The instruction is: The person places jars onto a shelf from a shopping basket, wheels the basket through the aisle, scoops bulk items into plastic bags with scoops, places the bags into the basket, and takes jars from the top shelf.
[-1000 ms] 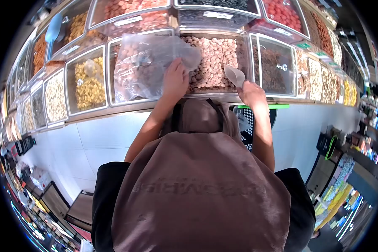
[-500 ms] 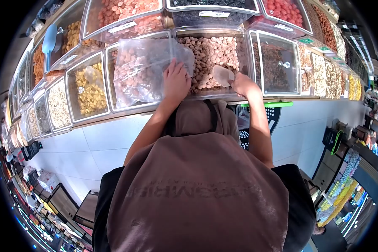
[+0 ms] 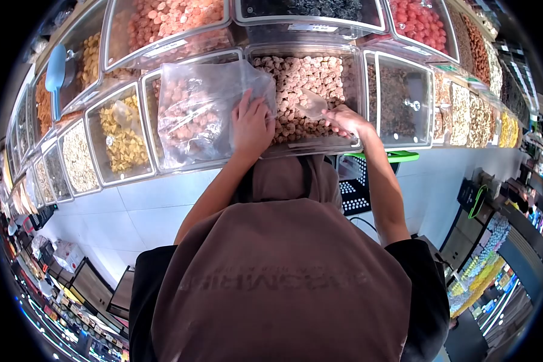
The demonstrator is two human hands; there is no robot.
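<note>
A clear plastic bag [image 3: 190, 114] lies over the bin to the left of an uncovered bin [image 3: 363, 90]. Its mouth edge reaches toward that bin. My left hand [image 3: 253, 123] is closed on the right part of this bag, fingers curled into the plastic. In the uncovered bin is a heap of small, pale pinkish-brown dried pieces [image 3: 298, 71]. My right hand [image 3: 349, 120] grips the handle of a translucent scoop [image 3: 312, 104], whose blade rests against the pieces near the bin's front right. Whether the blade carries any is hard to make out.
Lidded bins flank the work: yellow pieces [image 3: 125, 136] at left, dark ones [image 3: 395, 96] at right. A blue scoop [image 3: 55, 75] stands at far left. Below the bin's front edge is a black basket [image 3: 356, 192] with a green handle [image 3: 398, 157].
My right hand has turned, showing more of its fingers, and the scoop's blade has tilted and shifted slightly left. My left hand stays on the bag. The whole view has shifted a little.
</note>
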